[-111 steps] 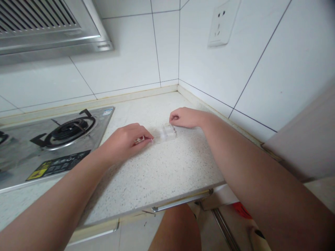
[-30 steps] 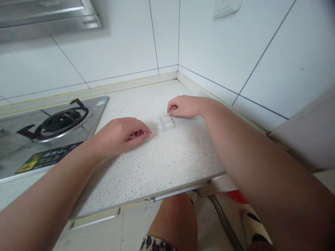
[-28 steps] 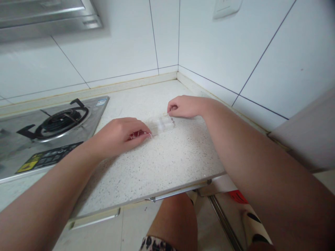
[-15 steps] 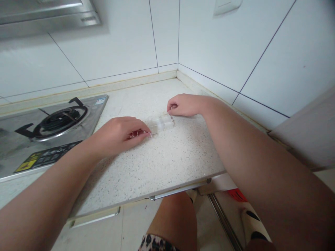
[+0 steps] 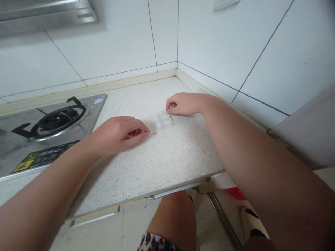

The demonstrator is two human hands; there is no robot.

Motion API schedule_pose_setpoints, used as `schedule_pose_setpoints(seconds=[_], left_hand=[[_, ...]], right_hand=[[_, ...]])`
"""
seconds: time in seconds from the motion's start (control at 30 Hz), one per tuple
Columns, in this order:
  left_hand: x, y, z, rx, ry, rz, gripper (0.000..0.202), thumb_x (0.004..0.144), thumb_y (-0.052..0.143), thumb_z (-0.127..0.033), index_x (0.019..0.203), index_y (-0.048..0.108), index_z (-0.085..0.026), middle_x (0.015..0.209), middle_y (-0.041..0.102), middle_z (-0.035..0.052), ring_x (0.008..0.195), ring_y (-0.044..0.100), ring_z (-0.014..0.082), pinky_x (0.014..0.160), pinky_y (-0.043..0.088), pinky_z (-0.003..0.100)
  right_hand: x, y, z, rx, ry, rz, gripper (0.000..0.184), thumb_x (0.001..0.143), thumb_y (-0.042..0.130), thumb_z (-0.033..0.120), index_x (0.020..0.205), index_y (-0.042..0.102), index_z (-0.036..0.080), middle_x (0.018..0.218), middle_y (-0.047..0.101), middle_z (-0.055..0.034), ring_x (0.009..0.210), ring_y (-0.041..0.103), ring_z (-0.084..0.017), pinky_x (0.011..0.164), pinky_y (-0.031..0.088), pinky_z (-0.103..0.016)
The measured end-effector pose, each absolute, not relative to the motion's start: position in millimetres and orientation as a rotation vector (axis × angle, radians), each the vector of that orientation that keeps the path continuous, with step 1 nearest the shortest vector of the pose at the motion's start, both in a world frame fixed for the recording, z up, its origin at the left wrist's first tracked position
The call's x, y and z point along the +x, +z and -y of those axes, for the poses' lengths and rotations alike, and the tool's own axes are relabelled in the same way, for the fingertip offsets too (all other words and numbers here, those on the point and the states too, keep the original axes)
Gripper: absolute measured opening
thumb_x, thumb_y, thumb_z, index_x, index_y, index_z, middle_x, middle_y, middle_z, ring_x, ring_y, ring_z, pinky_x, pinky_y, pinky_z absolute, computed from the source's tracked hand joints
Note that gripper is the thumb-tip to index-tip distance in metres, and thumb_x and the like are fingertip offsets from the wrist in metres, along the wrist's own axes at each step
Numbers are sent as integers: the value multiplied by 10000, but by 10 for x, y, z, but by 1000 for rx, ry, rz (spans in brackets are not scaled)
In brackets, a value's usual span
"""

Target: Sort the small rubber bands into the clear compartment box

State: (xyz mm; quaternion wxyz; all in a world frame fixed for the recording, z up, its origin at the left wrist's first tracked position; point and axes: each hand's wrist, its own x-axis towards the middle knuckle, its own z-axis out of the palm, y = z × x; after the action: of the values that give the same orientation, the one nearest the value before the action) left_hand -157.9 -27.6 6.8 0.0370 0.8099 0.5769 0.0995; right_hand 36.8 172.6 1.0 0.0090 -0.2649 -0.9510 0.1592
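The clear sheet (image 5: 161,122) already lies flat on the bench (image 5: 159,164); my left hand (image 5: 123,131) pinches white string (image 5: 150,134) beside it; my right hand (image 5: 181,104) pinches its corner; neither yet lets go.

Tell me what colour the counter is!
The counter is white with little grey speckles; it shows best in the head view.
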Motion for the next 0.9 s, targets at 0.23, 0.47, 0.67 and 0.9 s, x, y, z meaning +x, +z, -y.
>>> schedule_pose_setpoints(seconds=[0.23, 0.47, 0.67, 0.9], left_hand=[[-1567, 78, 282, 2483, 293, -1772, 273, 950, 508, -414, 1020, 696, -229, 827, 693, 24, 727, 609, 139, 666, 413, 252], [-1573, 67, 296, 2488, 287, -1777, 264, 947, 518, -418, 1018, 696, -235, 816, 686, 13, 722, 606, 127, 663, 412, 240], [-1577, 67, 278, 2488, 280, -1775, 266, 946, 517, -424, 1019, 696, -242, 819, 689, 6, 725, 606, 128, 672, 410, 241], [-1577, 71, 288, 2481, 273, -1771, 271, 945, 516, -423, 1013, 698, -234, 810, 686, 14, 714, 605, 131, 661, 409, 242]], right_hand=[[359, 7, -1724, -835, 478, 2971, 311, 797, 563, 384, 1035, 705, 242, 1049, 699, -45, 848, 605, -174, 693, 410, -293], [360, 15, -1723, -839, 477, 2973, 306, 797, 566, 373, 1032, 704, 233, 1044, 701, -48, 839, 603, -170, 688, 410, -292], [359, 10, -1726, -825, 464, 2977, 294, 798, 565, 370, 1025, 700, 241, 1038, 698, -41, 834, 604, -175, 677, 407, -295], [353, 5, -1733, -864, 484, 2983, 313, 809, 570, 377, 1065, 700, 252, 1081, 689, -50, 892, 606, -197, 725, 418, -310]])
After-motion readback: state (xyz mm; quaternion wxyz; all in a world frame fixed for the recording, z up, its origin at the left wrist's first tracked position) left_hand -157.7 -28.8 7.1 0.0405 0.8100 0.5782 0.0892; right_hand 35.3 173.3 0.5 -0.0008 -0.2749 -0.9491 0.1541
